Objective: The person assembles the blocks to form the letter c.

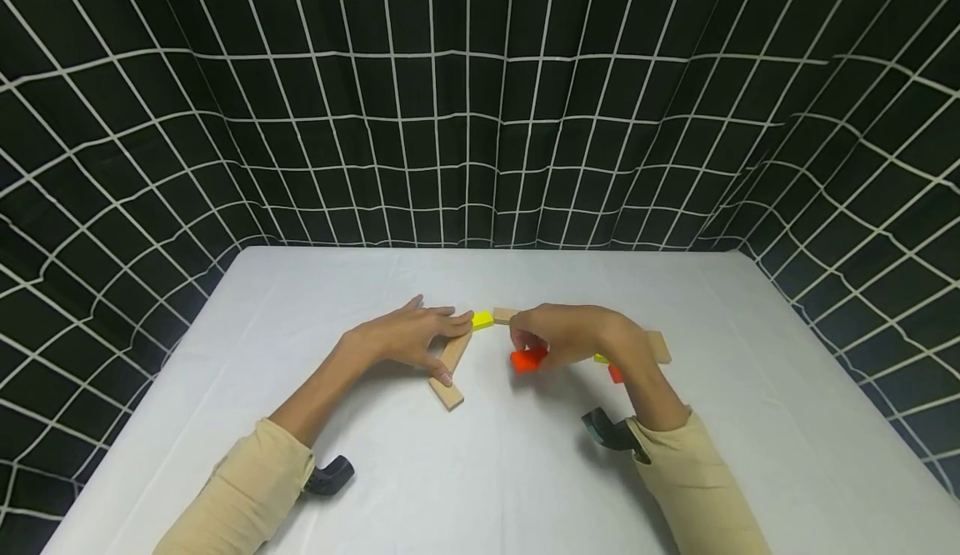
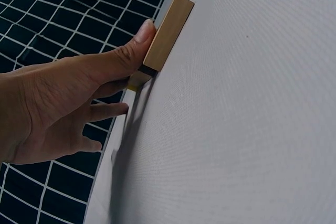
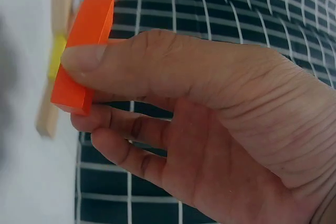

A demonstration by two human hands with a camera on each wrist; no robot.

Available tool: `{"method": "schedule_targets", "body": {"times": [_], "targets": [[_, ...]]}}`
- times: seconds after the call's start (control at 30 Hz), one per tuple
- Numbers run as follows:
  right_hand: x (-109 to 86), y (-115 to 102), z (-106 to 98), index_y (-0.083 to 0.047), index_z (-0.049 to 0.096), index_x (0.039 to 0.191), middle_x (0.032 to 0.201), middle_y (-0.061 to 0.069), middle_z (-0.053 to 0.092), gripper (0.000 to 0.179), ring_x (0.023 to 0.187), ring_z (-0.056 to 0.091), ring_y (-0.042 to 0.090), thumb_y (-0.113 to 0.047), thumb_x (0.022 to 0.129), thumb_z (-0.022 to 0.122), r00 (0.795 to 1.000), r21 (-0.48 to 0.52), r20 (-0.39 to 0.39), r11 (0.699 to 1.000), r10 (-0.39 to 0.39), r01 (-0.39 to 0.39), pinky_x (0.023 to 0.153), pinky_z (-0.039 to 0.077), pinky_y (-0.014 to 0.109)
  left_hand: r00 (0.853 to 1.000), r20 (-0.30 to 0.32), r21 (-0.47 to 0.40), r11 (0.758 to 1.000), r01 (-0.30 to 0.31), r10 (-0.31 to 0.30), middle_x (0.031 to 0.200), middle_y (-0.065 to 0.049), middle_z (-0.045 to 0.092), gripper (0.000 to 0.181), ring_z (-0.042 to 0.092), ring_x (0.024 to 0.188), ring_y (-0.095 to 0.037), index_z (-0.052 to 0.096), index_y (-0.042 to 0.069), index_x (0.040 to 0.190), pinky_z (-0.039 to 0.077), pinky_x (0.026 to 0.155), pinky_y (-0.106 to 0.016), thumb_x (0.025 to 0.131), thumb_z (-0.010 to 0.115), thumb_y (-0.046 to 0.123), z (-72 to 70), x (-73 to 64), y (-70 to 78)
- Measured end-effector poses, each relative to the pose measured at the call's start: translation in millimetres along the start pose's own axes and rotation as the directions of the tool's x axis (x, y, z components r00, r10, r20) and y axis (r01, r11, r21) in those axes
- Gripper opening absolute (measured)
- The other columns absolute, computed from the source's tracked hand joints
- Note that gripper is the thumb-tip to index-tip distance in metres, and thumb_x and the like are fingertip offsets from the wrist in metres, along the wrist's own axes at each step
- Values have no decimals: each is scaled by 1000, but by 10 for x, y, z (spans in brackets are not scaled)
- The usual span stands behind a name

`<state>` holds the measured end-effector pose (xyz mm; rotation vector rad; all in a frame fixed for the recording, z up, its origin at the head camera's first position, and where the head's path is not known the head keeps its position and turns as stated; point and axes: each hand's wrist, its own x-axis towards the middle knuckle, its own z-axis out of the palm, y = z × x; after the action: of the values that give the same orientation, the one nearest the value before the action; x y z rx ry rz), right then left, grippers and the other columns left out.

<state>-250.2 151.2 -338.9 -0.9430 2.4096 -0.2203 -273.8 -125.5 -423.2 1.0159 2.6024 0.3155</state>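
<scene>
Between thumb and fingers, my right hand (image 1: pixel 570 334) pinches an orange block (image 1: pixel 528 360), held over the white table. In the right wrist view the thumb lies across the broad face of that orange block (image 3: pixel 93 17). My left hand (image 1: pixel 408 334) spreads along a bent row of blocks, its thumb touching near a short wooden block (image 1: pixel 447 397). The left fingertips reach the yellow block (image 1: pixel 482 320) past a longer wooden block (image 1: pixel 456 351). Another wooden block (image 1: pixel 503 315) continues the row, partly hidden by the right hand. The left wrist view shows the thumb beside a wooden block (image 2: pixel 170 32).
Right of the row, partly behind the right forearm, lie a wooden block (image 1: pixel 659 347), a yellow block (image 1: pixel 601 358) and an orange block (image 1: pixel 616 373). Black curved pieces (image 1: pixel 330 477) stick out at both cuffs. Dark grid-patterned cloth (image 1: pixel 480 105) surrounds the white table (image 1: pixel 465 488).
</scene>
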Motion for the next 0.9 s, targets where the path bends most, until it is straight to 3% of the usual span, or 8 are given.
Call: {"method": "schedule_targets", "body": {"times": [0.27,0.5,0.7,0.9], "targets": [[287,-296,255,-20,62,102,88,-7,58,29,88,55,10,-4,85,80,993,-58,109,997,-35,41,80,48,24,1000,-7,13,1000,-25,25,172,6,31,99,29,162,-29,42,23,161,8,129,-72,78,84,57,1,-2,-18],[432,-428,399,-24,61,101,87,-10,58,31,85,54,7,-7,86,83,982,-63,182,995,-59,72,77,47,22,999,-3,5,999,-32,32,173,5,30,99,28,162,-30,41,21,161,8,129,-73,79,83,58,-25,-1,-20],[440,-437,412,-21,60,97,84,-8,55,32,81,53,6,-23,85,89,986,-63,167,998,-18,29,73,44,22,999,1,18,999,-33,33,173,6,30,99,28,162,-29,40,22,161,9,129,-73,79,82,59,-34,-2,-24],[459,-445,427,-17,62,93,80,-8,54,27,78,52,8,-26,86,87,987,-94,163,995,2,14,71,42,22,1000,8,7,1000,-26,26,173,8,29,100,28,163,-27,40,23,161,7,130,-72,78,83,60,-35,-13,-22]]}}
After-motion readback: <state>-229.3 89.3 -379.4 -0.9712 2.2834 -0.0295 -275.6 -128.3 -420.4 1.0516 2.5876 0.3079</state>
